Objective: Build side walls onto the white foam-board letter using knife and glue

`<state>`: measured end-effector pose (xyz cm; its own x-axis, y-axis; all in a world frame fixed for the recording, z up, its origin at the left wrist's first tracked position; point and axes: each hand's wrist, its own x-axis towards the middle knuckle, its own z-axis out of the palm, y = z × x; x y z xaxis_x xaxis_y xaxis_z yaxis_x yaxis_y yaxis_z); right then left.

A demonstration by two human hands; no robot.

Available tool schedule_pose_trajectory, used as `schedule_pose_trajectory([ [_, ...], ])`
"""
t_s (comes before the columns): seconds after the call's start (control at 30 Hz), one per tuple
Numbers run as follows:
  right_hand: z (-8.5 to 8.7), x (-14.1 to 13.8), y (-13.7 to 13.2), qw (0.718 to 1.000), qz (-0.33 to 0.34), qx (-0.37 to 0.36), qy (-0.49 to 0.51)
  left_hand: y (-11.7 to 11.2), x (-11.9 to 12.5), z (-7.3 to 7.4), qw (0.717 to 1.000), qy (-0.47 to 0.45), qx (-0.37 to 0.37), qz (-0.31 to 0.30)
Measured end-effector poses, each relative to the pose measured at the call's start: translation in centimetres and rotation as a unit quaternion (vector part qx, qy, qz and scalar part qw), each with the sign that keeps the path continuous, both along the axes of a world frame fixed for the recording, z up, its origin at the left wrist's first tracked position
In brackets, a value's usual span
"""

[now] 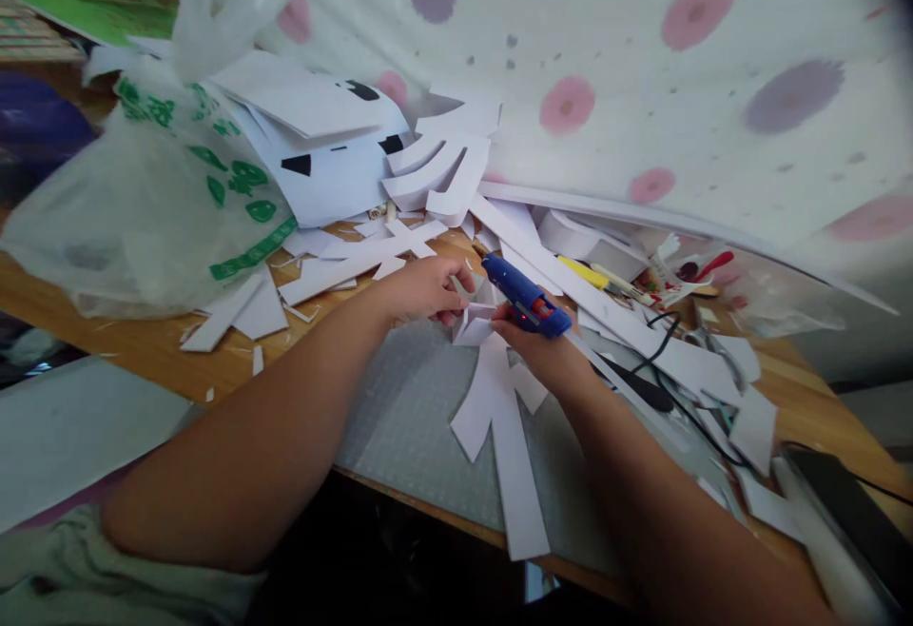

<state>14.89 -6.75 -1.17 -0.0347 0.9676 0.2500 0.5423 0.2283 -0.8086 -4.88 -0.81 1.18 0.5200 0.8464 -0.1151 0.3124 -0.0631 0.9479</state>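
A blue hot glue gun (524, 293) is in my right hand (534, 345), its nozzle pointing up and to the left. My left hand (428, 291) pinches the edge of a small folded piece of white foam board (474, 326), which stands up on the mat. My right fingertips are at the other side of that piece. Below it lies a large white cut-out (510, 445) with a long strip and a shorter branch, reaching over the table's front edge. Whether the small piece is joined to the cut-out I cannot tell.
A grey cutting mat (399, 426) covers the wooden table (235, 374). White offcuts (756, 426) and a black cord (652, 360) lie on the right. A plastic bag (143, 198) stands left, curved white pieces (435, 169) behind. A yellow cutter (581, 271) lies by a spotted curtain (606, 55).
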Motion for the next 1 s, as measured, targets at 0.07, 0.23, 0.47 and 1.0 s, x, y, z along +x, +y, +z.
schedule_pose_trajectory([
  [0.07,0.0,-0.2,-0.1,1.000,-0.013,-0.004,-0.003,0.0,-0.1,0.0,1.000,-0.003,-0.012,-0.010],
  [0.23,-0.3,-0.5,0.0,1.000,-0.011,0.000,0.008,0.2,-0.4,-0.2,0.999,-0.015,-0.022,-0.033],
  [0.47,-0.9,-1.0,0.2,0.999,-0.015,0.021,0.046,0.4,-0.4,-0.1,0.998,-0.031,-0.047,-0.027],
  [1.0,-0.8,-1.4,-0.3,0.997,-0.035,0.022,0.057,1.1,-1.2,-0.5,0.992,0.088,0.086,-0.040],
])
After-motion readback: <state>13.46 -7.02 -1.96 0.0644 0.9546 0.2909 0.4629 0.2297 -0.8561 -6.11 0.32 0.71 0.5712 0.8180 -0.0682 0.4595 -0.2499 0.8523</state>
